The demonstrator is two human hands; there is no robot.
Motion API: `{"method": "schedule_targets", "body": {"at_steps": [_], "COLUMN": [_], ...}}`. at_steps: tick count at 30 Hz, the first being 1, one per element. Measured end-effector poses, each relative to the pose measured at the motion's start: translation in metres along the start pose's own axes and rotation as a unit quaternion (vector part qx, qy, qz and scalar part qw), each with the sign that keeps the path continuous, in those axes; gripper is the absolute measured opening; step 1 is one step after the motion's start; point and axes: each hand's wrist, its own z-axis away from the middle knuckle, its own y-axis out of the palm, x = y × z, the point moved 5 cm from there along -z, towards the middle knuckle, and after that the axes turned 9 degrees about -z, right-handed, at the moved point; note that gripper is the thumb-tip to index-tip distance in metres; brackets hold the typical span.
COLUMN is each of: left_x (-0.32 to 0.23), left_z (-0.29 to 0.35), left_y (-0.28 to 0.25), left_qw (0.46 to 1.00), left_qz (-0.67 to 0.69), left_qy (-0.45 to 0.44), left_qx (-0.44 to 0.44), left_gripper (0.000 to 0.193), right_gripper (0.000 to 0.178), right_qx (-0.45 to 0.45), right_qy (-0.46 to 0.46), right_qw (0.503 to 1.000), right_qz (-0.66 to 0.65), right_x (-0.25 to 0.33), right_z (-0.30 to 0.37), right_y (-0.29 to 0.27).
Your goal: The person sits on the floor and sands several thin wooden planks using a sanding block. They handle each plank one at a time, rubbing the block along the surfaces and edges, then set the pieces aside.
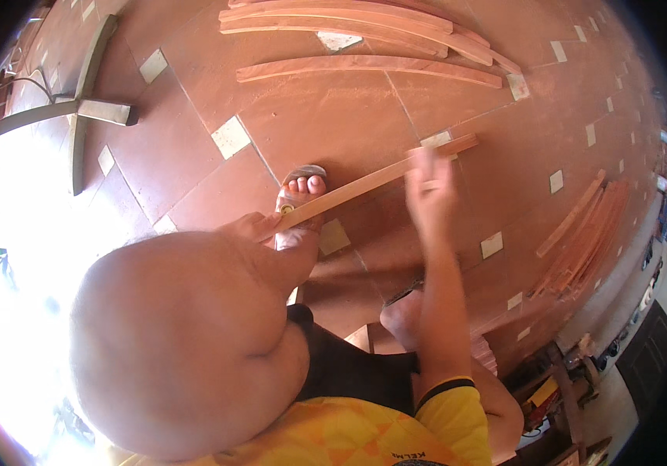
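Observation:
A long narrow wooden strip [364, 185] slants across the middle of the view, its near end passing over my sandalled foot [306, 186]. At that near end my left hand [252, 226] is closed on the wood, partly hidden behind a bare limb. Close to the far end, my right hand [433, 186] is at the strip, its fingers smeared by motion. Whether those fingers grip the wood or only pass along it, I cannot tell.
Several curved wooden pieces [372, 66] lie on the tiled floor [333, 124] ahead. To the right is a bundle of thin strips [590, 241]. A crossed wooden frame [77, 109] stands at the left. Shelving with assorted items [551, 396] is at the lower right.

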Motion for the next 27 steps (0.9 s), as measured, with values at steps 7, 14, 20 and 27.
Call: {"method": "schedule_targets", "body": {"at_steps": [7, 14, 20, 27], "left_x": [0.009, 0.005, 0.010, 0.018], "left_z": [0.023, 0.024, 0.031, 0.031], "left_y": [0.001, 0.001, -0.001, 0.001], "left_qw": [0.999, 0.997, 0.997, 0.997], "left_qz": [-0.029, -0.051, -0.040, -0.033], "left_qy": [-0.043, -0.053, -0.068, -0.066], "left_qx": [0.016, -0.028, 0.007, 0.005], "left_gripper": [0.030, 0.028, 0.027, 0.025], "right_gripper": [0.053, 0.039, 0.057, 0.057], "right_qx": [0.298, -0.107, 0.224, 0.062], "right_qy": [-0.018, -0.026, -0.046, -0.011], "right_qw": [0.954, 0.988, 0.973, 0.998], "right_qz": [0.020, 0.105, -0.039, -0.011], "right_x": [0.068, 0.013, 0.061, 0.047], "right_z": [0.088, 0.001, 0.062, 0.031], "right_y": [0.066, 0.006, 0.054, 0.042]}}
